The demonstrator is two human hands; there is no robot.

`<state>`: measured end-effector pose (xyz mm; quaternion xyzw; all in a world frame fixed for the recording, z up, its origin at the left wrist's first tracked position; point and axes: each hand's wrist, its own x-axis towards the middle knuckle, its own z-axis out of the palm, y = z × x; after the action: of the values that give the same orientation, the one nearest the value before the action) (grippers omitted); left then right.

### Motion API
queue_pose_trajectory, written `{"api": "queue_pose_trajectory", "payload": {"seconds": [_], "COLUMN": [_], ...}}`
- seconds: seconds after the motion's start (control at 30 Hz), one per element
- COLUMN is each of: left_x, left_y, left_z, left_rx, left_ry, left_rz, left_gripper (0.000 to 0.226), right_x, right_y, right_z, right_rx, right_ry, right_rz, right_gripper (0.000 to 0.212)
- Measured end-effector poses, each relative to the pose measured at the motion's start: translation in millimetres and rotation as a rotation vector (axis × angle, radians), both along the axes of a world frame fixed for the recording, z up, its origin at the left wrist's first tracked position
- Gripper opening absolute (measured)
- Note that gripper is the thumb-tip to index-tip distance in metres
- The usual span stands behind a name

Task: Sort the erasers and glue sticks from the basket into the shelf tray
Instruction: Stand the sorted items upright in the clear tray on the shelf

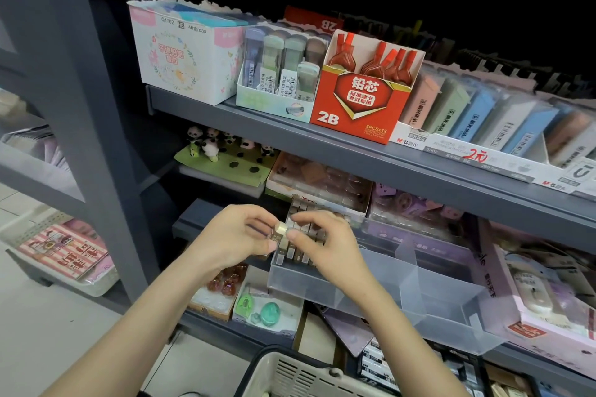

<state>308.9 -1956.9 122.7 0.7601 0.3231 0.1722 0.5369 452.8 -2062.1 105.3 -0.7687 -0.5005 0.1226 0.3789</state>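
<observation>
Clear tray (322, 287) is half hiding its erasers (301, 251); both hands, left (238, 238) and right (322, 243), are pinching one small eraser (281, 229), basket (290, 374) cut off below.

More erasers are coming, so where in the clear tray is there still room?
The clear tray is bare right of its divider. Its left part is crowded with rows of erasers, where the left hand and right hand work.
</observation>
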Motion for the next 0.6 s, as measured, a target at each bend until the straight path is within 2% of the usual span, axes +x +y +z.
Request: {"api": "queue_pose_trajectory", "payload": {"seconds": [0.1, 0.2, 0.33, 0.43, 0.6], "left_x": [3, 6, 8, 12, 19], "left_y": [-8, -10, -3, -2, -5], "left_z": [2, 0, -10, -22, -33], "left_rx": [0.03, 0.033, 0.152, 0.072, -0.069], "left_ry": [-0.056, -0.078, 0.086, 0.169, 0.129], "left_rz": [-0.072, -0.044, 0.06, 0.011, -0.029], "left_gripper": [0.024, 0.022, 0.026, 0.039, 0.045], "right_x": [-6, 1, 11, 2, 3], "right_y": [-8, -19, -24, -11, 6], "right_z": [11, 20, 20, 4, -16], "right_rx": [-0.006, 0.0, -0.1, -0.182, -0.144], "right_ry": [0.064, 0.051, -0.081, -0.238, -0.37], "right_rz": [0.079, 0.018, -0.065, -0.034, -0.044], "right_gripper": [0.022, 0.019, 0.021, 0.024, 0.021]}}
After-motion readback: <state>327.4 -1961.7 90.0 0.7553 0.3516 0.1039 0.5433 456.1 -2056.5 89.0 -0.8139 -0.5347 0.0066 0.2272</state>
